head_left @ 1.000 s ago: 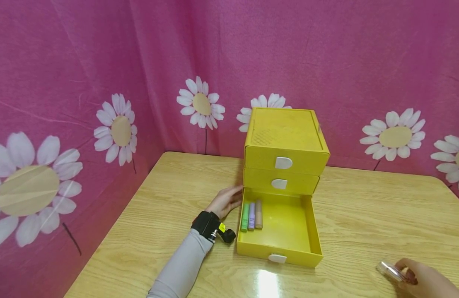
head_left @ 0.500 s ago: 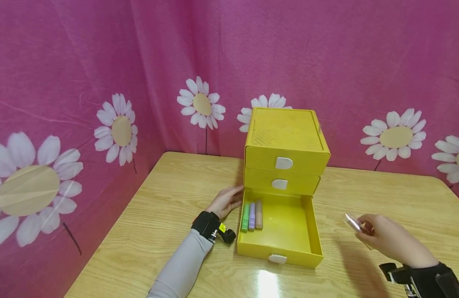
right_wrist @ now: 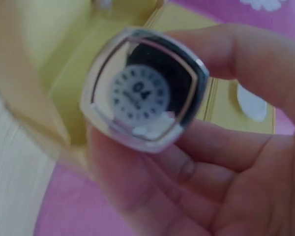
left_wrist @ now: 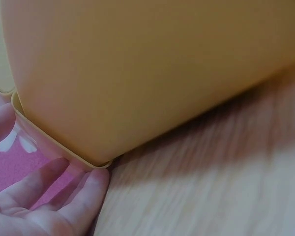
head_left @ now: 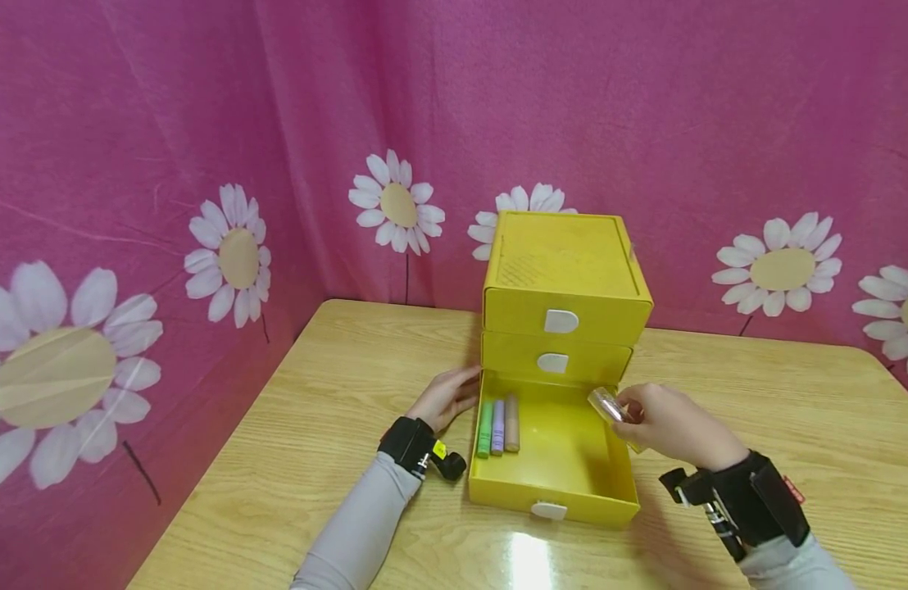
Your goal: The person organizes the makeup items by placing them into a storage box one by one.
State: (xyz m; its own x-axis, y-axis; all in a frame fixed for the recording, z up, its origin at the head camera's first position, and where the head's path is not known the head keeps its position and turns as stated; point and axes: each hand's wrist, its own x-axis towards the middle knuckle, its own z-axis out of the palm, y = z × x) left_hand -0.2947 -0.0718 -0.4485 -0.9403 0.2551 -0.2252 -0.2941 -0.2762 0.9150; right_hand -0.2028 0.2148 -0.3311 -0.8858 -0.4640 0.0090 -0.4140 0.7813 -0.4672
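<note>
The right hand [head_left: 675, 422] pinches a clear, shiny lip gloss tube [head_left: 606, 405] above the right side of a pulled-out yellow drawer [head_left: 513, 495]. In the right wrist view, the square end of the lip gloss [right_wrist: 140, 93] faces the camera and bears a round label with "04". The left hand [head_left: 445, 399] rests at the left side of the yellow drawer cabinet [head_left: 565, 254]. Its fingertips [left_wrist: 94, 179] touch the cabinet's rim beside the drawer. Along the drawer's left side lie a green stick [head_left: 484, 430], a lilac stick [head_left: 497, 428] and a brown stick [head_left: 512, 424].
Two closed drawers with white handles [head_left: 560, 321] sit above the pulled-out one. The cabinet stands on a wooden table [head_left: 336, 385]. A pink curtain [head_left: 609, 106] with daisies hangs behind and to the left.
The right hand has carried the lip gloss leftward and up from the table's right front to over the drawer. The left hand and drawer have stayed in place.
</note>
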